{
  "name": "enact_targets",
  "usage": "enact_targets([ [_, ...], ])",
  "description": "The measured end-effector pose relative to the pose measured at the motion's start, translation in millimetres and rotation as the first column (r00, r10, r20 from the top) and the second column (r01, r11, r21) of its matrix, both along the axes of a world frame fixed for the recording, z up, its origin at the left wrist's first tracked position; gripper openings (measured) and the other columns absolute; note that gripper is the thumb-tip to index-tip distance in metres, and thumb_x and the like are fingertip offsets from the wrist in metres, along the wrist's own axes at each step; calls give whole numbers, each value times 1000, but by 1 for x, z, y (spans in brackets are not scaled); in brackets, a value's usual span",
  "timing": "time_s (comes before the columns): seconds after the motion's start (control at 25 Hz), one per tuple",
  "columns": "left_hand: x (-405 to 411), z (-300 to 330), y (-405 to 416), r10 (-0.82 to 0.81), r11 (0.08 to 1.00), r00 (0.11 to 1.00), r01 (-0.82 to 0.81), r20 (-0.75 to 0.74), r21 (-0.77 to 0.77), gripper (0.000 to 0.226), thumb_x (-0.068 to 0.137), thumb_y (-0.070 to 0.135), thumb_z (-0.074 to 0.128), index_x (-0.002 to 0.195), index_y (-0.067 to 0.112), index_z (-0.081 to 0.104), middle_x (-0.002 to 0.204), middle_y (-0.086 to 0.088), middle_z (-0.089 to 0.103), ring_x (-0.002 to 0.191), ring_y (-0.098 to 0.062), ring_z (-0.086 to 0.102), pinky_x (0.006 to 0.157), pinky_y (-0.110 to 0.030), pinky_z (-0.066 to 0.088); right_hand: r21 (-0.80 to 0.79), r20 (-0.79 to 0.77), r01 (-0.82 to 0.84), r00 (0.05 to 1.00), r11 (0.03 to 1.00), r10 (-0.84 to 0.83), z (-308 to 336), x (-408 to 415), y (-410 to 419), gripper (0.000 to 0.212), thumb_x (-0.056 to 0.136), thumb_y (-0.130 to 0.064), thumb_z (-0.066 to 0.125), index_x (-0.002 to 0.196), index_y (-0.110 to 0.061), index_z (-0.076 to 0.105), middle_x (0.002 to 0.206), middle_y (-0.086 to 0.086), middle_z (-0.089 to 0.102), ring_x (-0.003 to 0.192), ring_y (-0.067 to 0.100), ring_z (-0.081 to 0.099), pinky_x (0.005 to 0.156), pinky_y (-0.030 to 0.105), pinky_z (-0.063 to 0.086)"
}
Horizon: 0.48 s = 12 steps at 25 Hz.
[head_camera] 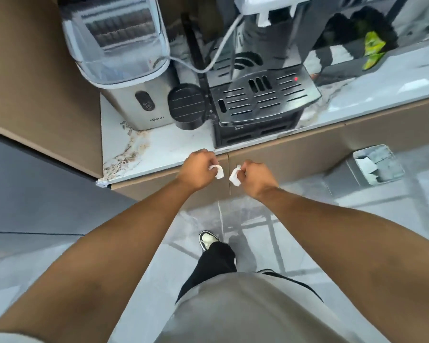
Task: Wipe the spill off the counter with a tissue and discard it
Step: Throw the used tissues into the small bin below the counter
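Observation:
My left hand (198, 169) is closed around a small white piece of tissue (218, 171) just in front of the counter's front edge. My right hand (255, 175) grips a second white tissue piece (234, 179); the two pieces sit a short gap apart. The marble counter (169, 147) lies just beyond my knuckles, with brownish speckled marks (131, 149) toward its left end. I cannot tell whether those marks are spill or marble pattern. A grey waste bin (377, 164) with white paper inside stands on the floor to the right.
On the counter stand a silver ice maker (136, 105), a black round container (187, 106) and a black coffee machine (258, 105) with a red light. Brown cabinet panels rise at left. My shoe (207, 240) is on the glossy tiled floor below.

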<state>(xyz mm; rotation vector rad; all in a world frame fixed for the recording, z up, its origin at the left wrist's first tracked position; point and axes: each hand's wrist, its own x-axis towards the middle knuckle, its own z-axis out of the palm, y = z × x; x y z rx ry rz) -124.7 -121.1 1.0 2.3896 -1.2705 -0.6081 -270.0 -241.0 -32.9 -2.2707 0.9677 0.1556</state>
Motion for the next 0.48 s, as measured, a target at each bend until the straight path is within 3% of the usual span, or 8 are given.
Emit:
enact_targets([
  [0.16, -64, 6, -47, -173, 985, 985, 173, 20, 0, 11, 80, 11, 64, 86, 18, 70, 89, 2, 61, 87, -21, 60, 73, -30, 43, -22, 2, 160, 987, 987, -160, 9, -82, -34, 19, 92, -26, 46, 76, -23, 54, 81, 8, 67, 87, 36, 65, 65, 30, 40],
  [0.24, -95, 8, -73, -245, 969, 969, 246, 29, -12, 11, 80, 11, 64, 88, 16, 71, 93, -1, 65, 86, -20, 60, 71, -28, 41, -35, 7, 271, 963, 962, -271, 11, -120, -49, 17, 93, -28, 47, 91, -18, 60, 88, 15, 68, 93, 39, 64, 69, 34, 44],
  [0.32, -131, 11, -102, -319, 947, 946, 321, 55, -27, 10, 81, 12, 65, 87, 16, 71, 92, -1, 65, 84, -17, 57, 70, -25, 34, -70, 11, 384, 923, 921, -384, 11, -164, -64, 28, 93, -30, 47, 107, -8, 56, 100, 22, 68, 99, 41, 62, 75, 38, 46],
  [0.48, -201, 16, -157, -470, 877, 881, 473, 53, -78, 7, 82, 12, 65, 86, 15, 70, 86, 3, 58, 83, -14, 53, 65, -16, 26, -85, -2, 561, 826, 824, -563, 11, -248, -90, 27, 94, -31, 46, 107, -8, 52, 105, 21, 63, 91, 38, 58, 68, 35, 39],
])
